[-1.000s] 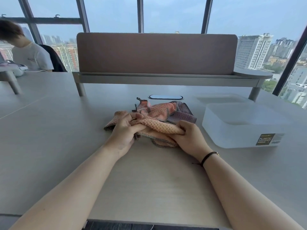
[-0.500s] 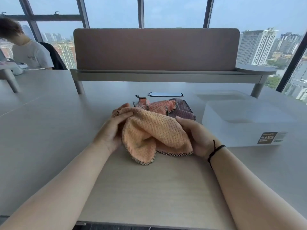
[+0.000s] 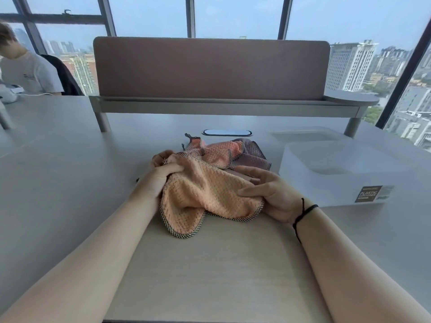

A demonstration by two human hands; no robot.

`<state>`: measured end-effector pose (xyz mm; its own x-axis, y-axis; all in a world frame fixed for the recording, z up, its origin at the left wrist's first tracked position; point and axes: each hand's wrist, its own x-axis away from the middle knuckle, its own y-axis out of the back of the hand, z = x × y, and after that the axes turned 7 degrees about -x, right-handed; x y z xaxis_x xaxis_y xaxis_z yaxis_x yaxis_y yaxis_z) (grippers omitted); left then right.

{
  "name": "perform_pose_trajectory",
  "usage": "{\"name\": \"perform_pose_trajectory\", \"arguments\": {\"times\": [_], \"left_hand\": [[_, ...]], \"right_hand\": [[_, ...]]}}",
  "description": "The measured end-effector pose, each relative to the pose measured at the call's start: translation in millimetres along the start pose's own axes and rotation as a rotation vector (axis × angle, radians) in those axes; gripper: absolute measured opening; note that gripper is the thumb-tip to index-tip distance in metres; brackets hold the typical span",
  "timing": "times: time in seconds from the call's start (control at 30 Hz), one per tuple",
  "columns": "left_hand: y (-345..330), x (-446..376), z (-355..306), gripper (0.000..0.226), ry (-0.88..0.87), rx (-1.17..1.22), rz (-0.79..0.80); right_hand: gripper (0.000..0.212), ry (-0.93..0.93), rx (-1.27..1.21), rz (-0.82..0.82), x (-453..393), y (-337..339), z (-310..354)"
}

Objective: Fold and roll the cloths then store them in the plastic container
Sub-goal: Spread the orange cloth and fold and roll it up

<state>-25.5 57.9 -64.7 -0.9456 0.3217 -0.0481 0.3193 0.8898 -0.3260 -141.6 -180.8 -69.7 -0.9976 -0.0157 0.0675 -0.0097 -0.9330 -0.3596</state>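
Peach waffle-weave cloth [image 3: 205, 194] lifted clear of the pile and draped loose over the near part of the table [image 3: 210, 276], one dark-trimmed corner drooping toward the front edge, likely so the cloth can be opened out and squared before any folding. Left hand [image 3: 158, 178] clenched on the cloth's far left edge, fingers curled into the fabric, apparently serving as the anchor. Right hand [image 3: 265, 190] laid against the right side of the same cloth, fingers fairly straight, thumb on top; whether pinching the hem underneath or only steadying, cannot tell. Just behind, touching the held cloth, a heap of further cloths: a pink cloth [image 3: 219, 151] on top, a mauve cloth [image 3: 251, 157] beside it to the right, kept within reach as the stock yet to be worked. Plastic container [image 3: 338, 176] standing open on the right, close to the right hand, nothing rolled visible inside, presumably placed there for a short carry. Folding judged barely begun.
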Motion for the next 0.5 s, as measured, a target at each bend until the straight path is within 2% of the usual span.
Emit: {"name": "perform_pose_trajectory", "arguments": {"times": [0.13, 0.2, 0.27, 0.33, 0.4, 0.5], "left_hand": [[0, 3, -5, 0.038, -0.039, 0.043, 0.033], [1, 8, -9, 0.034, -0.059, 0.039, 0.058], [2, 14, -13, 0.033, -0.070, -0.002, 0.072], [2, 22, -15, 0.030, -0.083, -0.069, 0.059], [0, 32, -17, 0.027, -0.110, -0.166, 0.050], [-3, 50, -26, 0.029, -0.151, -0.210, 0.076]], "right_hand": [[0.047, 0.257, 0.871, -0.278, -2, -6, -7], [0.041, 0.308, 0.988, -0.366, 0, -9, -11], [0.029, 0.332, 0.928, -0.429, 5, -11, -12], [0.026, 0.305, 0.634, -0.440, 9, -11, -10], [0.031, 0.251, 0.269, -0.387, 18, -13, -5], [0.035, 0.241, 0.039, -0.216, 36, -16, 3]]}}
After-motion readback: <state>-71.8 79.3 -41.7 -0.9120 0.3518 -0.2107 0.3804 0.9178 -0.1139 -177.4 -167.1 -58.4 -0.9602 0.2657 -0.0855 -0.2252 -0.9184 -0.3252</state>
